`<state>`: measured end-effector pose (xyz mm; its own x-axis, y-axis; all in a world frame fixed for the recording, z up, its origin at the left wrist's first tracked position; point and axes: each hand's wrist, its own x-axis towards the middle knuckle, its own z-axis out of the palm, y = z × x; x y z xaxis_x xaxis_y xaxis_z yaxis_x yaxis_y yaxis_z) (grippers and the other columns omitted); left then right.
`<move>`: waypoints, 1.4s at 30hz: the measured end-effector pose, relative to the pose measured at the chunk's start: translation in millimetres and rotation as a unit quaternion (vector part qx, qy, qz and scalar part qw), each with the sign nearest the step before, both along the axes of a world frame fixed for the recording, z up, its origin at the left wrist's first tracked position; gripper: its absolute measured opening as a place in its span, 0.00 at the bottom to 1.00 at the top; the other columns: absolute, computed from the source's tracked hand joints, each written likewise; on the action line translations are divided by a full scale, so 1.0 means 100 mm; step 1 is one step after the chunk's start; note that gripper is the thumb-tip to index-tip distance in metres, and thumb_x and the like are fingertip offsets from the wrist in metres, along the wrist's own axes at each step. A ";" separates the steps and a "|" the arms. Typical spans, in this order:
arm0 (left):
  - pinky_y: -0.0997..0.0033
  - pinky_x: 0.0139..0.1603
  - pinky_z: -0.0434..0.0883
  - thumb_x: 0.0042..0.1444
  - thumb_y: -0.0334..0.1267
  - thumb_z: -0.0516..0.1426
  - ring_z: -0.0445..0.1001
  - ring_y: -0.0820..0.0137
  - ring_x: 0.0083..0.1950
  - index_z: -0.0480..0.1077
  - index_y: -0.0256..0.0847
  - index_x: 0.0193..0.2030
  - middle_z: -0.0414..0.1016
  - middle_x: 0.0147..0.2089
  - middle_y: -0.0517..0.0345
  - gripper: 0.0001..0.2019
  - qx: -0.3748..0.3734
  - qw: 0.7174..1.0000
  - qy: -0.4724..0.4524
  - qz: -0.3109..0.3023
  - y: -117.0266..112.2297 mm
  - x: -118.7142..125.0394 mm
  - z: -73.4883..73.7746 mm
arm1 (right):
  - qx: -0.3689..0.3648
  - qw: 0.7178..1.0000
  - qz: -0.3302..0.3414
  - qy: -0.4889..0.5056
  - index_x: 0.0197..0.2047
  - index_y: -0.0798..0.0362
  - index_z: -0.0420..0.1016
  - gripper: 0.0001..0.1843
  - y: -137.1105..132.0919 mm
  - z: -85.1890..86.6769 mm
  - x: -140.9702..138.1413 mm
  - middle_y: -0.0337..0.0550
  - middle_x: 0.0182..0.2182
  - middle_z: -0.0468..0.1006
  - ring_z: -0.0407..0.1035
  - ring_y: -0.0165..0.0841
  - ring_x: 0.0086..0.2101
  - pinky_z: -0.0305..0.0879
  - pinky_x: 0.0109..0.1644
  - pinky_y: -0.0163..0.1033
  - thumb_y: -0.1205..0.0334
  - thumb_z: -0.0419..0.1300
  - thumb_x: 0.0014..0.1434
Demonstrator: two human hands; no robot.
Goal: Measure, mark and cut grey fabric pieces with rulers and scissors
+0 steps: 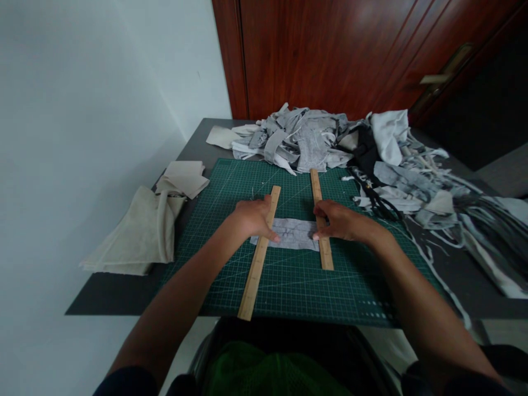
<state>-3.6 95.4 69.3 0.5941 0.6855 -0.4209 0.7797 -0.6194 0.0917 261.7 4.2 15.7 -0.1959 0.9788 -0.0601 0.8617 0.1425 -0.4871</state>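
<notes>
A grey fabric strip (pixel 293 234), creased across its surface, lies flat on a green gridded cutting mat (pixel 297 291). One wooden ruler (pixel 256 269) slants over the strip's left end, and my left hand (pixel 254 219) grips it with the thumb crossing to its right edge near the cloth. A second, shorter-looking wooden ruler (pixel 325 254) crosses the strip's right end. My right hand (pixel 339 220) holds that one, fingers over it and thumb at its left edge, close to the fabric. The parts of the strip under the rulers are hidden.
Grey and white scraps (pixel 307 135) are heaped along the mat's far edge. Black-handled scissors (pixel 381 203) lie at the right beside tangled strips (pixel 433 206). Folded cream cloth (pixel 144 228) rests on the left of the dark table (pixel 119 294). A wooden door (pixel 313 55) stands behind.
</notes>
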 end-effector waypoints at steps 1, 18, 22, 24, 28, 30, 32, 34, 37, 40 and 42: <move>0.57 0.60 0.71 0.43 0.62 0.71 0.73 0.45 0.66 0.52 0.43 0.74 0.73 0.68 0.40 0.56 -0.001 1.000 0.000 0.000 0.01 0.00 -0.01 | -0.003 1.000 -0.002 0.004 0.46 0.49 0.74 0.26 0.00 -0.01 0.00 0.47 0.43 0.78 0.73 0.44 0.41 0.71 0.42 0.43 0.50 0.77 0.48; 0.58 0.59 0.71 0.43 0.62 0.70 0.74 0.46 0.65 0.54 0.41 0.72 0.73 0.68 0.39 0.54 -0.003 1.000 0.000 -0.002 0.02 0.01 0.00 | 0.056 0.998 0.010 0.018 0.44 0.51 0.76 0.10 -0.02 0.07 -0.14 0.44 0.37 0.77 0.71 0.36 0.34 0.67 0.37 0.38 0.57 0.69 0.62; 0.58 0.58 0.72 0.42 0.63 0.70 0.75 0.45 0.64 0.56 0.42 0.71 0.74 0.66 0.41 0.54 -0.001 1.000 -0.003 -0.001 0.03 0.00 -0.01 | 0.081 0.996 -0.002 0.036 0.41 0.51 0.77 0.03 0.01 0.06 -0.13 0.43 0.37 0.79 0.73 0.36 0.35 0.67 0.40 0.39 0.63 0.61 0.67; 0.58 0.58 0.72 0.41 0.64 0.70 0.75 0.45 0.64 0.56 0.43 0.70 0.75 0.66 0.42 0.53 0.002 1.000 -0.003 0.003 0.03 -0.01 -0.01 | 0.095 0.995 -0.017 0.032 0.41 0.50 0.78 0.08 0.04 0.03 -0.06 0.44 0.38 0.80 0.75 0.38 0.39 0.69 0.45 0.41 0.67 0.57 0.68; 0.59 0.58 0.72 0.42 0.63 0.70 0.75 0.47 0.64 0.57 0.43 0.69 0.73 0.67 0.42 0.52 0.001 1.000 -0.004 -0.001 0.02 0.00 0.01 | 0.095 0.994 -0.021 0.049 0.47 0.50 0.81 0.14 0.11 -0.07 0.13 0.47 0.44 0.80 0.75 0.40 0.43 0.72 0.50 0.44 0.73 0.59 0.63; 0.58 0.58 0.72 0.43 0.63 0.70 0.75 0.46 0.64 0.57 0.41 0.69 0.73 0.67 0.40 0.52 0.000 1.000 -0.001 -0.004 0.02 0.00 0.02 | 0.082 0.994 -0.006 0.068 0.50 0.50 0.81 0.16 0.13 -0.11 0.20 0.47 0.45 0.79 0.75 0.39 0.42 0.74 0.49 0.45 0.72 0.63 0.60; 0.58 0.57 0.72 0.43 0.63 0.70 0.75 0.46 0.64 0.57 0.40 0.69 0.73 0.67 0.39 0.52 0.001 1.000 0.002 -0.005 0.02 0.00 0.02 | 0.080 0.994 -0.001 0.078 0.50 0.49 0.82 0.17 0.15 -0.14 0.23 0.46 0.46 0.79 0.75 0.39 0.42 0.75 0.49 0.46 0.72 0.65 0.57; 0.59 0.57 0.72 0.43 0.63 0.70 0.75 0.46 0.63 0.57 0.42 0.69 0.74 0.66 0.40 0.52 0.004 1.000 0.001 -0.007 0.02 -0.01 0.01 | 0.086 0.993 -0.009 0.081 0.49 0.49 0.82 0.18 0.16 -0.16 0.24 0.46 0.46 0.79 0.75 0.38 0.42 0.75 0.49 0.46 0.72 0.67 0.56; 0.60 0.56 0.72 0.42 0.63 0.70 0.76 0.47 0.63 0.58 0.44 0.69 0.76 0.65 0.43 0.51 0.007 1.000 0.000 -0.005 0.03 -0.01 0.00 | 0.088 0.992 -0.023 0.085 0.50 0.49 0.82 0.18 0.16 -0.17 0.23 0.47 0.46 0.79 0.75 0.38 0.40 0.76 0.46 0.44 0.71 0.67 0.56; 0.61 0.56 0.72 0.42 0.64 0.69 0.76 0.47 0.63 0.57 0.45 0.69 0.75 0.65 0.43 0.51 0.006 1.000 0.005 -0.002 0.02 0.00 0.01 | 0.108 0.991 -0.031 0.077 0.50 0.50 0.82 0.17 0.14 -0.14 0.15 0.46 0.44 0.79 0.75 0.39 0.40 0.77 0.46 0.47 0.68 0.69 0.57; 0.61 0.56 0.72 0.43 0.65 0.69 0.75 0.47 0.64 0.56 0.43 0.70 0.74 0.66 0.42 0.52 0.004 1.000 0.004 -0.005 0.01 -0.01 0.01 | 0.149 0.986 -0.023 0.074 0.49 0.50 0.81 0.14 0.12 -0.11 0.03 0.47 0.43 0.79 0.75 0.42 0.43 0.75 0.51 0.51 0.66 0.69 0.59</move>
<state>-4.5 96.1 70.8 0.5967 0.6836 -0.4203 0.7747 -0.6273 0.0794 264.9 16.5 4.6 -0.1349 0.9566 0.2582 0.7930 0.2605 -0.5507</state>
